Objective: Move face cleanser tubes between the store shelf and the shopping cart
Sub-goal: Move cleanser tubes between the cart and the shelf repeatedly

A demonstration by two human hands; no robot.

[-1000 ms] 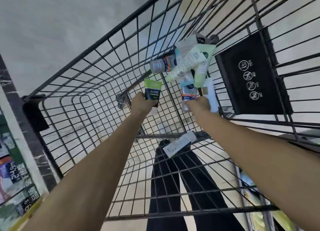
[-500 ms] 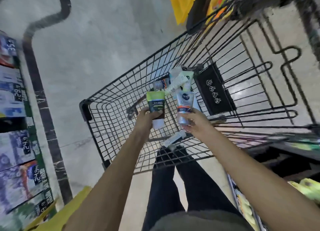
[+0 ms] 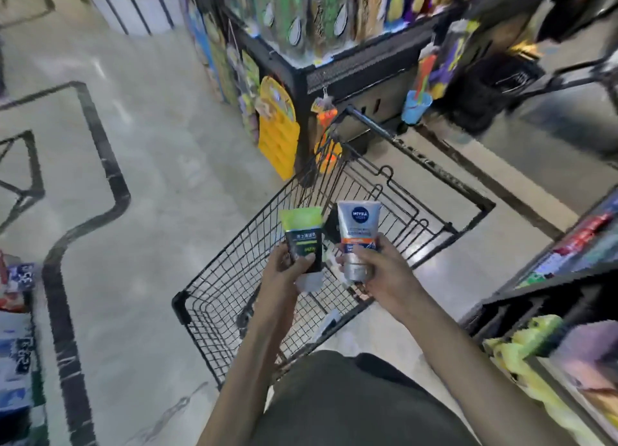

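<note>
The green tube (image 3: 302,233) and the silver tube (image 3: 357,235) stood upright, caps down, above the cart (image 3: 214,298) — lifted clear, probably bound for the shelf (image 3: 565,278) on the right. The left hand (image 3: 284,271) had its fingers (image 3: 306,262) wrapped round the green one; the right hand (image 3: 384,271) gripped the silver one low — labels kept readable.

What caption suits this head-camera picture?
Each hand lifts a cleanser tube, green-black tube left, silver tube right, above the cart.
</note>
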